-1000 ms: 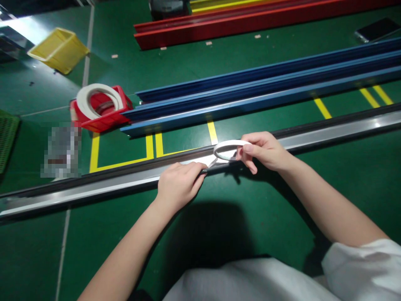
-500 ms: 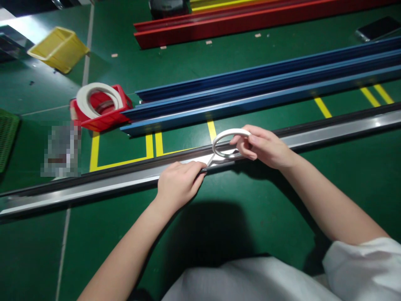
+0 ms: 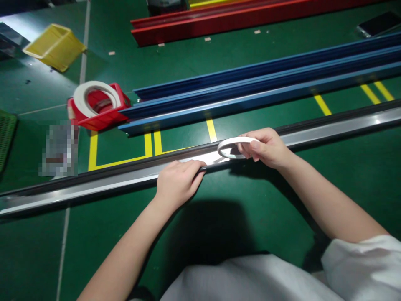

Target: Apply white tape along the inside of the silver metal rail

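Observation:
A long silver metal profile with dark edges (image 3: pixel 316 137) lies across the green surface in front of me. My left hand (image 3: pixel 178 182) is closed over its near edge, thumb on the near side and fingers over the top. In my right hand (image 3: pixel 267 146), pinched between thumb and fingers, is a narrow roll of white tape (image 3: pixel 223 144). The roll is tilted just above the profile, to the right of my left hand. Along the near edge left of my left hand runs a thin white strip (image 3: pixel 78 195). What lies under my left fingers is hidden.
Beyond the profile lie blue profiles (image 3: pixel 232 94) and a red profile (image 3: pixel 219 26). A red bin (image 3: pixel 102 122) with white tape rolls (image 3: pixel 82 100) stands left, near a yellow bin (image 3: pixel 59 48). A phone-like dark slab (image 3: pixel 380 25) lies far right. Yellow lines mark the green surface.
My right hand and the tape roll have moved slightly right and lower, and the roll looks flatter. The slanting tape end between roll and left hand no longer shows. My left hand stays put.

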`<state>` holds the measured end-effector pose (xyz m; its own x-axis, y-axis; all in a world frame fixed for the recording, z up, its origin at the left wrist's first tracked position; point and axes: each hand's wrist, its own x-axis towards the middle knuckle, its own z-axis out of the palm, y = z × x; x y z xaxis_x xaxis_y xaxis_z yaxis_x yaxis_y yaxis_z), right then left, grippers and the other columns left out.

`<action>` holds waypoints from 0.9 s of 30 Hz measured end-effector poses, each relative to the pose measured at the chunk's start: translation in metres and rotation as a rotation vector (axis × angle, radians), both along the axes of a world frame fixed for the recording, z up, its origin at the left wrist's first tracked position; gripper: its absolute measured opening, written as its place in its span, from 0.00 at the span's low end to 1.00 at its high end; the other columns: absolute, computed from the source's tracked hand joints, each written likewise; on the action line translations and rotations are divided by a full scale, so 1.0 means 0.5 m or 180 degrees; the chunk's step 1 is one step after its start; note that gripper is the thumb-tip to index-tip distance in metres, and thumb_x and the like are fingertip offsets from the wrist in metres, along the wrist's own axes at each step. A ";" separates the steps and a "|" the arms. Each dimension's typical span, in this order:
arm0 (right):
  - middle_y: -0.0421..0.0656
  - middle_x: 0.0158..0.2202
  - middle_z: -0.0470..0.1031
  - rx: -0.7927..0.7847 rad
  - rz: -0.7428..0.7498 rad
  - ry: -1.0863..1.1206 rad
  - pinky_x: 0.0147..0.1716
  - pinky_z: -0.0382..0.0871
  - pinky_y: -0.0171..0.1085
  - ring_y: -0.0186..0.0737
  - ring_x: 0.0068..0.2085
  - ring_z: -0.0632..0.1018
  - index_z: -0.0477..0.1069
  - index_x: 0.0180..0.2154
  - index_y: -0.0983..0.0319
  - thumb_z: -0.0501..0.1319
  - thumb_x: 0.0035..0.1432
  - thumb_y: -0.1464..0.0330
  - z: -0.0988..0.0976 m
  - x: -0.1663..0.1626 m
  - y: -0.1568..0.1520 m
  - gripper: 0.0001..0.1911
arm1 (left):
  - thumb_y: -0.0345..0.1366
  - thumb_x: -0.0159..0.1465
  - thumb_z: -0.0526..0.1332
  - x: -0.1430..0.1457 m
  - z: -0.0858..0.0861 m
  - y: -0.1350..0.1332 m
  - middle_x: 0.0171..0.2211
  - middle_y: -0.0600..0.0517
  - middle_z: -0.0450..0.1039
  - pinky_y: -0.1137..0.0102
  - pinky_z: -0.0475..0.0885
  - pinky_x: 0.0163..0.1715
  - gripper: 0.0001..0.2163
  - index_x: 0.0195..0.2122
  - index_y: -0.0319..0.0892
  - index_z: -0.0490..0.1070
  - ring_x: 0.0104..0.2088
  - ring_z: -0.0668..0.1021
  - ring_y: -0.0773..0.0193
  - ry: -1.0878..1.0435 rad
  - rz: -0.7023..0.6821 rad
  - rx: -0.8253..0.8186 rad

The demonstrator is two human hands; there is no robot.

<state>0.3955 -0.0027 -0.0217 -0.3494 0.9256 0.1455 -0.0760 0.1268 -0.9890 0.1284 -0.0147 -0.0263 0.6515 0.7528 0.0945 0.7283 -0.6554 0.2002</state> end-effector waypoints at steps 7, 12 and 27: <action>0.34 0.18 0.51 -0.0752 -0.0109 0.0727 0.23 0.49 0.33 0.30 0.21 0.54 0.58 0.25 0.60 0.59 0.56 0.60 0.029 -0.018 0.000 0.15 | 0.40 0.67 0.52 0.000 -0.001 -0.001 0.42 0.53 0.78 0.66 0.66 0.36 0.10 0.44 0.47 0.71 0.38 0.78 0.60 -0.0004 0.0000 -0.0019; 0.33 0.18 0.52 -0.0672 -0.0221 0.0595 0.24 0.54 0.33 0.30 0.20 0.56 0.65 0.38 0.60 0.57 0.60 0.58 0.028 -0.021 0.000 0.12 | 0.40 0.67 0.53 0.000 -0.003 0.000 0.42 0.55 0.78 0.65 0.66 0.36 0.10 0.44 0.48 0.71 0.37 0.78 0.61 -0.0008 0.0026 0.0006; 0.35 0.17 0.49 -0.0232 -0.1112 0.0577 0.24 0.45 0.34 0.29 0.21 0.54 0.56 0.17 0.62 0.63 0.52 0.56 0.012 -0.026 0.000 0.24 | 0.38 0.66 0.55 0.002 0.008 0.009 0.40 0.52 0.78 0.67 0.68 0.37 0.12 0.49 0.46 0.69 0.39 0.78 0.60 -0.0247 -0.0035 -0.0275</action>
